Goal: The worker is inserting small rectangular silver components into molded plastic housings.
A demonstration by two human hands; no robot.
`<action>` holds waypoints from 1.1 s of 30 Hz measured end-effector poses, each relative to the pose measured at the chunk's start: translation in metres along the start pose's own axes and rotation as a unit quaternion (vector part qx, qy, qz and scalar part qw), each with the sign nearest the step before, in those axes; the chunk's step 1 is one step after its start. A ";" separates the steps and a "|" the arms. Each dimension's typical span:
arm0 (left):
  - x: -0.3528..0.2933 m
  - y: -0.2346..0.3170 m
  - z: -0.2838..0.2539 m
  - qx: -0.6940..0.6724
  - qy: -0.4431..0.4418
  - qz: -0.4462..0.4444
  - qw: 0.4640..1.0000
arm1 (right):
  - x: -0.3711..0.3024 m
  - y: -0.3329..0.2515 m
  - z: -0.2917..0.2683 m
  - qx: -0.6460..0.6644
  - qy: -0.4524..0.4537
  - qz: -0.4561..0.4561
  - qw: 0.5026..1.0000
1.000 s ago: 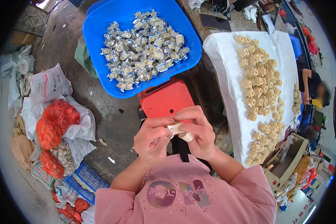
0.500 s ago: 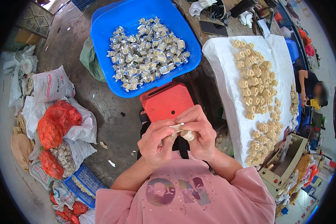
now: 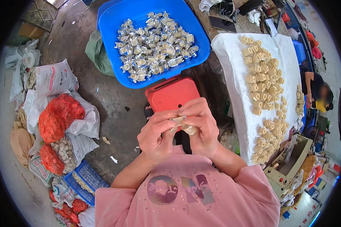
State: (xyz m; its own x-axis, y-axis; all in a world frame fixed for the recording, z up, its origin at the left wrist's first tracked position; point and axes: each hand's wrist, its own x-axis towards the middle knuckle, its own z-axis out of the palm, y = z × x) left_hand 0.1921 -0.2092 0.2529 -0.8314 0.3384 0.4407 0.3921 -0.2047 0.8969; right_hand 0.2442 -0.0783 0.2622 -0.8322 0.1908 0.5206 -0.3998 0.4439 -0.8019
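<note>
In front of my chest, my left hand and my right hand meet, both with fingers closed. A small cream-coloured plastic fitting with a round end is held in my right fingers. My left fingertips pinch a pale, curved piece against it; whether the two are one part cannot be seen, as fingers cover much of them. Below and beyond my hands lies a red plastic stool. Past it stands a blue tub with many silvery-and-cream parts heaped inside.
To the right, a white-covered table carries many cream fittings. A dark phone lies at the back. Sacks, red bags and a blue crate crowd the left. Another person is at far right.
The fitting and pale piece have turned slightly between my fingers, and my hands have shifted a little. The whole view has moved slightly, so the tub and table appear farther right.
</note>
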 end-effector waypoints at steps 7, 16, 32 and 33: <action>-0.002 0.003 -0.014 -0.045 -0.042 -0.008 0.998 | 0.003 -0.007 0.006 0.046 0.011 -0.022 0.999; -0.003 0.007 -0.023 -0.036 -0.033 0.039 0.998 | 0.004 -0.017 0.004 0.033 0.012 -0.045 0.998; 0.001 0.011 -0.010 0.015 -0.029 0.015 0.999 | 0.003 -0.011 -0.008 0.054 -0.005 -0.004 0.999; 0.004 0.011 -0.010 0.033 -0.036 0.025 0.998 | 0.004 -0.010 -0.009 0.054 -0.006 -0.005 0.998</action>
State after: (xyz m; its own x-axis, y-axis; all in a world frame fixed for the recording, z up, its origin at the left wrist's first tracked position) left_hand 0.1896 -0.2193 0.2640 -0.7805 0.3946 0.4849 0.4598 -0.1632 0.8729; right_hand 0.2482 -0.0746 0.2751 -0.8317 0.1762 0.5264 -0.4476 0.3479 -0.8237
